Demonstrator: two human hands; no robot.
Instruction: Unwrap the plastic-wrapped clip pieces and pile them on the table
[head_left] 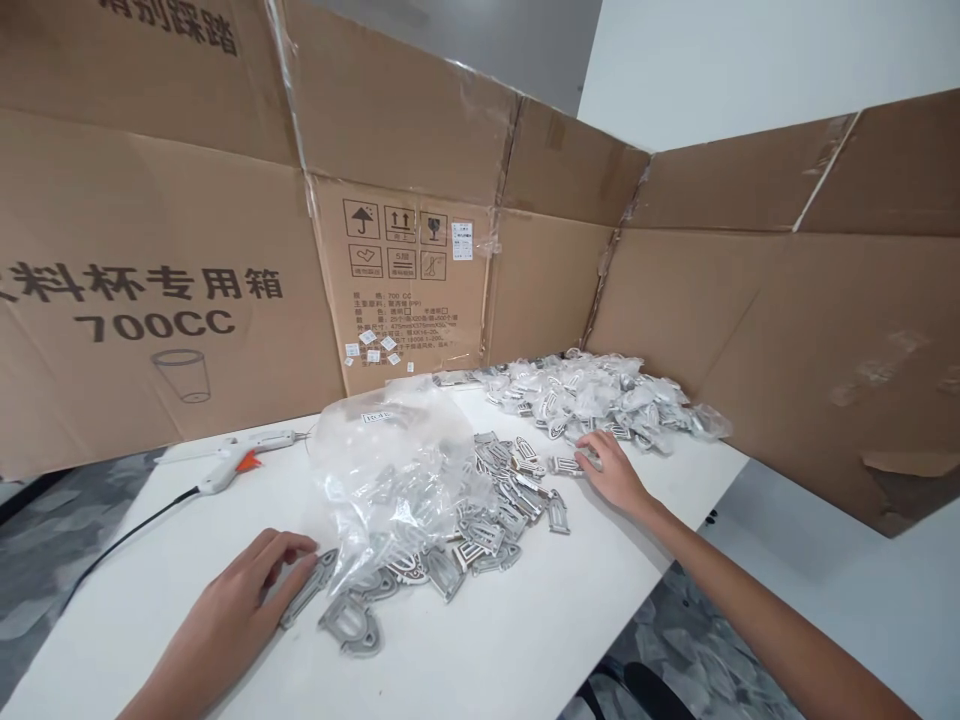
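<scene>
My left hand [244, 595] is at the near left of the white table, fingers curled and thumb along a flat grey slotted piece [309, 590]. My right hand [611, 472] pinches the end of a small grey slotted piece [564, 464] at the right of the loose pile. That pile [487, 530] holds several flat grey arch-shaped pieces with openwork, perhaps metal. A clear plastic bag [397, 450] with a small label covers part of it. One arch-shaped piece [352, 625] lies close to the table's front, right of my left hand.
A white glue gun [232, 462] with an orange trigger and black cord lies at the left. Behind my right hand is a heap of plastic-wrapped pieces [592, 390]. Tall cardboard panels [420, 130] wall the back and right. Small white stickers [373, 356] are on the cardboard.
</scene>
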